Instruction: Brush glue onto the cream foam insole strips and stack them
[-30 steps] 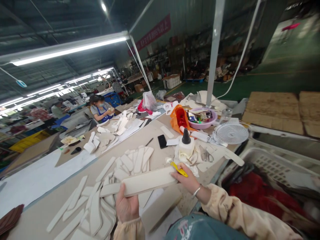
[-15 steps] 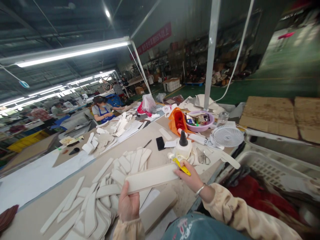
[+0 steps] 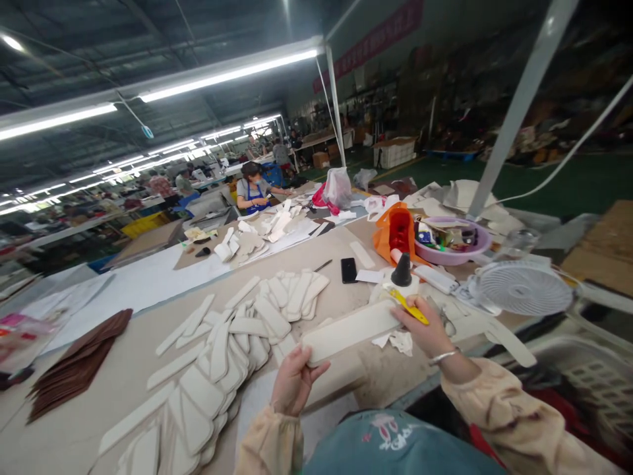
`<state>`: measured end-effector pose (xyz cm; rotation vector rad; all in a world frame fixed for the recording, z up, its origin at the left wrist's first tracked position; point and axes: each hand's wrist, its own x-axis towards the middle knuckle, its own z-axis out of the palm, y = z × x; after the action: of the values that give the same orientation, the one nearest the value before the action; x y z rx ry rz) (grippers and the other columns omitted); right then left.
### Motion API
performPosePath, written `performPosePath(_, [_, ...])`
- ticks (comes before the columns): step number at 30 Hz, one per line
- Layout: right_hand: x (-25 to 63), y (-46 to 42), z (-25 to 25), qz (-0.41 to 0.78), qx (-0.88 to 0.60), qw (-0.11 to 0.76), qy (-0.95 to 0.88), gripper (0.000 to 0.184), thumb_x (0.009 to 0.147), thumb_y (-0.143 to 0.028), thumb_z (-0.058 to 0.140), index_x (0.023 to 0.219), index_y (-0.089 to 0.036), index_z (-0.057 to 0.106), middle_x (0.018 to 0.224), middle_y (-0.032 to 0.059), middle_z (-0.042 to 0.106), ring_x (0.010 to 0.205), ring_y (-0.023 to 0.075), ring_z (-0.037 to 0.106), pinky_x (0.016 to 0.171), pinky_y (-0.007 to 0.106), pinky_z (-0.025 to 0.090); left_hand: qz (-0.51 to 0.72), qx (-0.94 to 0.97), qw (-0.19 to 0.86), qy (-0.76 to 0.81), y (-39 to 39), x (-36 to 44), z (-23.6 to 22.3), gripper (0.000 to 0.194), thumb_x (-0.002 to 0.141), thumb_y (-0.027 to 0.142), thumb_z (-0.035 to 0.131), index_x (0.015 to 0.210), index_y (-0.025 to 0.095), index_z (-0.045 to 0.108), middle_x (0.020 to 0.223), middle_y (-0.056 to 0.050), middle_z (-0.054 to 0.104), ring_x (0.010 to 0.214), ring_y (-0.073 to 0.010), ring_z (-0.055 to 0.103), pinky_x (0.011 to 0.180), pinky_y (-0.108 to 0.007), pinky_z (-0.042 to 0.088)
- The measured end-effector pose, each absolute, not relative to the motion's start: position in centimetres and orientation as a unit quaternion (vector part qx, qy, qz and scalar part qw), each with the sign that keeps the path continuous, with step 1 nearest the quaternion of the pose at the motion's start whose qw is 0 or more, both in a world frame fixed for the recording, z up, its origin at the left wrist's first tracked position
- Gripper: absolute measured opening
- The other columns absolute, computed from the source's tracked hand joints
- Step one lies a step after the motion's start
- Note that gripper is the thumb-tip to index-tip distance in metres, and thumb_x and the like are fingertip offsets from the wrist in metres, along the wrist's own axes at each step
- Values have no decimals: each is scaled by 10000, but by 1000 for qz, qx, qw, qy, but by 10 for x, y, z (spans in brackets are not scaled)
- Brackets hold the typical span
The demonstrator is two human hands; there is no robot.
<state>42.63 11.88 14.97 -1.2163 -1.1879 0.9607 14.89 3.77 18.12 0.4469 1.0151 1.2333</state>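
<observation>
A long, flat off-white strip (image 3: 352,331) is held up between my two hands over the table. My left hand (image 3: 298,377) pinches its left end, thumb on the top face and some fingers spread. My right hand (image 3: 426,324) grips the right end and also holds a slim yellow-handled tool (image 3: 409,306), whose tip points up and left. Just behind it stands a pale glue bottle with a black cone cap (image 3: 401,270). A large heap of similar off-white pieces (image 3: 200,402) lies fanned out to the left of my left hand.
A black phone (image 3: 349,270), an orange bag (image 3: 395,234), a purple basin (image 3: 455,241) of small items and a white fan (image 3: 524,288) are beyond my right hand. Brown pieces (image 3: 82,359) are stacked at left. A co-worker (image 3: 254,188) sits across the table.
The view has swung left, bringing the brown stack further into sight. Both hands still hold the strip and the yellow tool stays in my right hand; some left fingers have opened out.
</observation>
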Motion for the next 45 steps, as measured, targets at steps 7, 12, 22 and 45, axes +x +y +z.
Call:
performPosePath(7, [422, 122, 158, 430, -506, 560, -496, 405, 640, -475, 670, 723, -240, 351, 588, -66, 443, 479, 116, 416, 431, 228, 353, 550, 208, 665, 461, 29, 155, 179, 236, 764, 211, 592, 995, 166, 569, 1026, -50, 637, 899, -155, 610, 820, -370, 529])
performPosePath(12, [422, 128, 161, 443, -495, 564, -492, 411, 625, -471, 681, 715, -241, 352, 567, -71, 440, 463, 113, 407, 410, 220, 335, 571, 190, 651, 462, 25, 160, 179, 257, 748, 204, 609, 1001, 177, 572, 1005, -34, 642, 901, -141, 601, 852, -373, 509])
performPosePath(22, [421, 133, 167, 427, -469, 553, -540, 328, 697, -421, 625, 733, -232, 359, 619, -54, 472, 541, 123, 446, 502, 236, 390, 512, 206, 677, 487, 21, 160, 176, 286, 643, 233, 702, 909, 170, 615, 828, -14, 664, 760, -142, 617, 739, -277, 497])
performPosePath(45, [384, 175, 151, 449, -457, 507, -577, 282, 688, -379, 632, 771, -228, 409, 690, -44, 559, 623, 140, 520, 601, 266, 432, 370, 274, 709, 534, 24, 156, 150, 385, 666, 375, 670, 930, 97, 631, 666, -58, 630, 555, -106, 513, 516, -209, 362])
